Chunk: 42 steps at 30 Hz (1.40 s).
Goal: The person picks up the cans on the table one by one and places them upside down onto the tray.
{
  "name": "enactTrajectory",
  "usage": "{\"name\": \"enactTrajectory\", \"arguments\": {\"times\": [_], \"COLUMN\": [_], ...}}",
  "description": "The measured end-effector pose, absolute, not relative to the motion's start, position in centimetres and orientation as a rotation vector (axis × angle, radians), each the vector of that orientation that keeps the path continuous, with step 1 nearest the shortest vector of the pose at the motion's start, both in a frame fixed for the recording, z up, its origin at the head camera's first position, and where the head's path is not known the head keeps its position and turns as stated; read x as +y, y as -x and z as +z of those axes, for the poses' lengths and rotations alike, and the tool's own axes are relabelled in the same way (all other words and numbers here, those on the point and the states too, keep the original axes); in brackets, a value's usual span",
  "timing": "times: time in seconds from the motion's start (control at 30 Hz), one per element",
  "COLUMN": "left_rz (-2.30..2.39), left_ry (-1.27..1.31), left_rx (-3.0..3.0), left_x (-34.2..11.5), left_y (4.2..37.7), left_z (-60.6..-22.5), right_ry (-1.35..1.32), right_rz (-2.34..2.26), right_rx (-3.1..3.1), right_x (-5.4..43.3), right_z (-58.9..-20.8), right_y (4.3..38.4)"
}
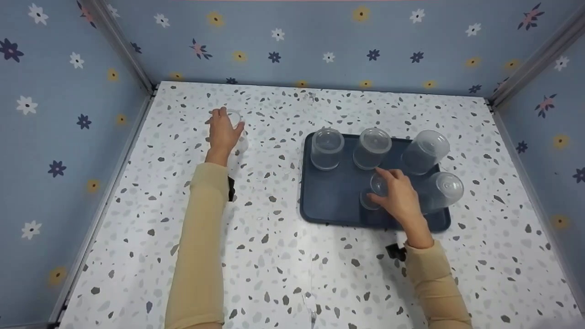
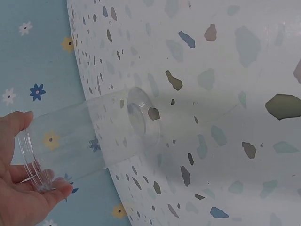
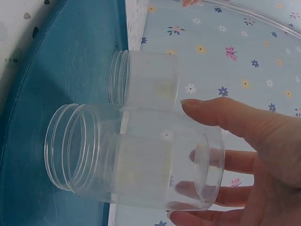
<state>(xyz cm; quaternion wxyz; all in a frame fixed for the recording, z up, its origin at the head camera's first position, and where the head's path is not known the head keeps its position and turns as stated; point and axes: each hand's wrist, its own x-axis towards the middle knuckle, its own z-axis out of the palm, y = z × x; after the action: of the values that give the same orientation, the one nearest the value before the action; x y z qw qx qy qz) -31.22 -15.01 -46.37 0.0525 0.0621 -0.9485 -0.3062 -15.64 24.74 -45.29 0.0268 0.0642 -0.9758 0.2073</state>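
At the far left of the table, my left hand [image 1: 221, 132] holds a clear plastic jar [image 2: 94, 132] by its threaded rim, thumb and fingers around the mouth. That jar is upright, its base down at the speckled tabletop. Over the blue tray [image 1: 331, 196], my right hand [image 1: 400, 196] grips a second clear jar [image 3: 141, 160] around its base. This one is upside down, with its threaded mouth right at the tray surface. Behind it in the right wrist view is another upside-down jar [image 3: 153, 73].
Along the tray's back edge stand several upturned clear jars, such as the back-left one [image 1: 327, 151]. One more jar [image 1: 443, 189] stands at the tray's right side, just beyond my right hand. Flowered blue panels [image 1: 301, 41] enclose the white speckled table [image 1: 269, 256] at the back and sides.
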Motion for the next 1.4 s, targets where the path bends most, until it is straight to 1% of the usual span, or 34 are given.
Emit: {"name": "enactTrajectory", "arguments": {"times": [0.77, 1.07, 1.4], "left_rz": [-0.941, -0.915, -0.956], "left_ry": [-0.231, -0.214, -0.2], "left_rx": [-2.879, -2.883, -2.809], "left_x": [-14.7, -14.9, -15.3], "left_y": [31.4, 31.3, 30.7], "left_z": [-46.6, -46.5, -46.4], "right_ry": [-0.209, -0.292, -0.42], "right_rz": [0.682, 0.696, 0.812], "right_rx": [-3.0, -2.83, -2.589], "right_x": [24.8, 24.6, 23.4], "right_z": [-46.1, -45.8, -45.4], "right_y": [15.2, 15.0, 15.1]}}
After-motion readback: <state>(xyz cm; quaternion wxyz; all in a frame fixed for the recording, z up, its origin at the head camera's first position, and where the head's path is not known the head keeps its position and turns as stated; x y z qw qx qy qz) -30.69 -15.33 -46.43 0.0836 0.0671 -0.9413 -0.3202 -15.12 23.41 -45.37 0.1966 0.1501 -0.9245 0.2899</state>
